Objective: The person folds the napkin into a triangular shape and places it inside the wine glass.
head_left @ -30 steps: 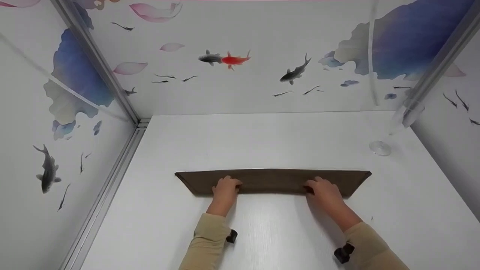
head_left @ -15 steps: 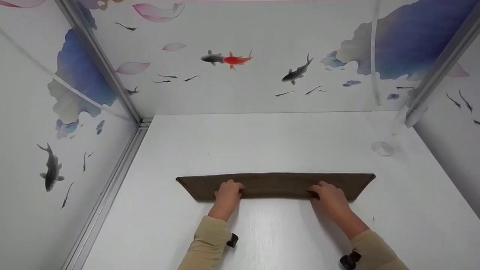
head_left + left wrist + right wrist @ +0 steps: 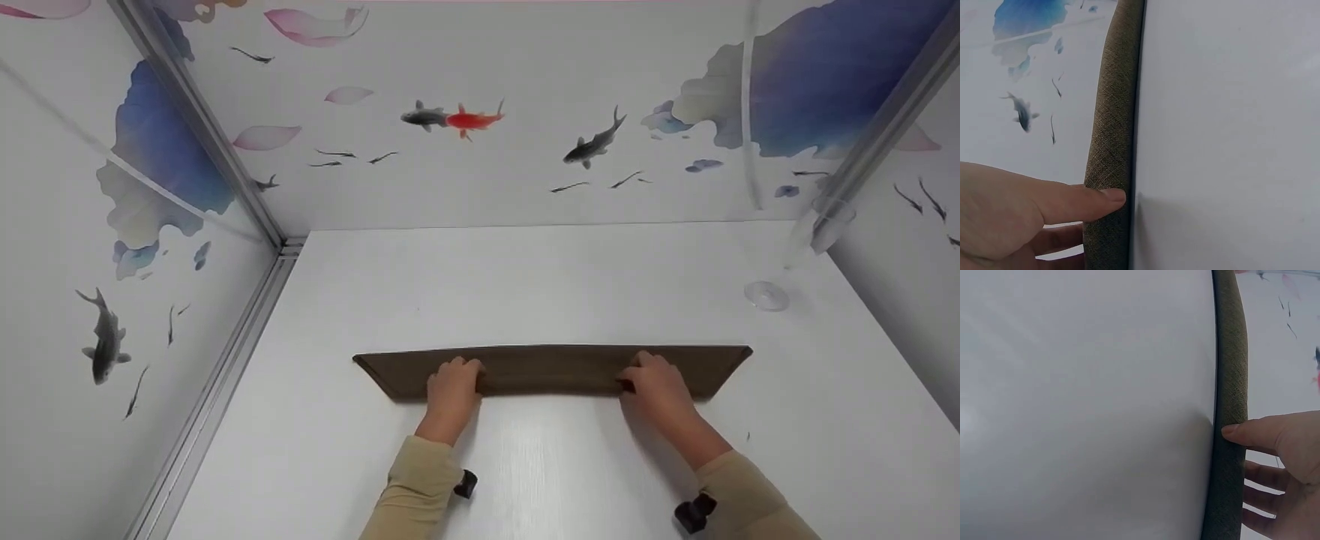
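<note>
My forearms (image 3: 416,480) reach forward, left hand (image 3: 453,390) and right hand (image 3: 661,391) pinching the brown fabric piece (image 3: 551,371) between thumb and fingers. It runs crosswise before me, white tabletop (image 3: 525,289) stretching past its far edge and both ends.
</note>
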`<action>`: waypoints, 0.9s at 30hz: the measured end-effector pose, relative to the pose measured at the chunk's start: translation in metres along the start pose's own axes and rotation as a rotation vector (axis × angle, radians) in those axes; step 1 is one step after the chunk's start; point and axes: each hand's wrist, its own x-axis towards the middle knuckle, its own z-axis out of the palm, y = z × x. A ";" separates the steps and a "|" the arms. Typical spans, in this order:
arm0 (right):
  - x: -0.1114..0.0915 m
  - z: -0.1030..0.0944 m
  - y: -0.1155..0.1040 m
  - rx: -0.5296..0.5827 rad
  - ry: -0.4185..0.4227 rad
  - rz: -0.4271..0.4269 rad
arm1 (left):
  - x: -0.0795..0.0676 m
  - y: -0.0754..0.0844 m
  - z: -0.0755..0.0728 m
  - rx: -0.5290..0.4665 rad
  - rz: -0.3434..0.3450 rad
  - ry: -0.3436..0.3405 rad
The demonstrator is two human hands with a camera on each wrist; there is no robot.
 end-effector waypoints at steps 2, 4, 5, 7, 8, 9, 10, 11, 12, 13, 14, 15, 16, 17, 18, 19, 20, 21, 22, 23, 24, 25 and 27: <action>0.003 -0.001 -0.001 -0.009 -0.001 -0.001 | 0.000 0.000 0.000 0.033 0.002 0.050; 0.006 -0.001 -0.002 -0.020 -0.010 -0.001 | 0.001 0.000 0.001 0.065 -0.004 0.092; 0.007 -0.002 -0.003 -0.027 -0.019 0.001 | 0.001 -0.001 0.001 0.075 -0.010 0.107; 0.010 -0.003 -0.005 -0.041 -0.045 0.009 | 0.002 -0.002 0.001 0.082 -0.025 0.118; 0.011 -0.004 -0.005 -0.047 -0.059 0.014 | 0.003 -0.002 0.001 0.080 -0.030 0.117; 0.012 -0.004 -0.006 -0.051 -0.070 0.020 | 0.003 -0.003 0.000 0.075 -0.032 0.113; 0.012 -0.005 -0.006 -0.051 -0.080 0.025 | 0.004 -0.003 0.000 0.067 -0.032 0.110; 0.013 -0.006 -0.006 -0.042 -0.087 0.038 | 0.004 -0.003 -0.001 0.057 -0.030 0.104; 0.013 -0.007 -0.006 -0.032 -0.090 0.044 | 0.005 -0.004 -0.001 0.047 -0.031 0.097; 0.014 -0.007 -0.005 -0.017 -0.087 0.051 | 0.005 -0.004 -0.001 0.036 -0.032 0.088; 0.014 -0.007 -0.005 0.001 -0.082 0.054 | 0.006 -0.005 -0.002 0.025 -0.033 0.081; 0.014 -0.008 -0.004 0.019 -0.073 0.056 | 0.007 -0.005 -0.002 0.015 -0.035 0.075; 0.014 -0.008 -0.003 0.034 -0.063 0.054 | 0.007 -0.006 -0.002 0.007 -0.036 0.070; 0.014 -0.007 -0.003 0.046 -0.053 0.053 | 0.008 -0.006 -0.003 0.004 -0.034 0.068; 0.013 -0.007 -0.002 0.052 -0.042 0.047 | 0.008 -0.007 -0.003 0.003 -0.032 0.068; 0.013 -0.007 -0.001 0.056 -0.033 0.046 | 0.008 -0.007 -0.003 0.002 -0.026 0.072; 0.013 -0.006 0.000 0.055 -0.024 0.043 | 0.008 -0.008 -0.003 0.004 -0.018 0.079; 0.012 -0.006 0.000 0.052 -0.016 0.042 | 0.009 -0.008 -0.003 0.008 -0.012 0.083; 0.012 -0.005 0.001 0.047 -0.010 0.044 | 0.009 -0.009 -0.002 0.013 -0.009 0.088; 0.012 -0.004 0.001 0.042 -0.005 0.050 | 0.009 -0.009 -0.003 0.018 -0.010 0.091; 0.012 -0.004 0.002 0.037 0.000 0.056 | 0.010 -0.009 -0.003 0.019 -0.019 0.088; 0.012 -0.004 0.002 0.031 0.005 0.064 | 0.010 -0.009 -0.003 0.019 -0.033 0.081; 0.012 -0.003 0.002 0.013 0.015 0.080 | 0.011 -0.009 -0.004 0.017 -0.067 0.060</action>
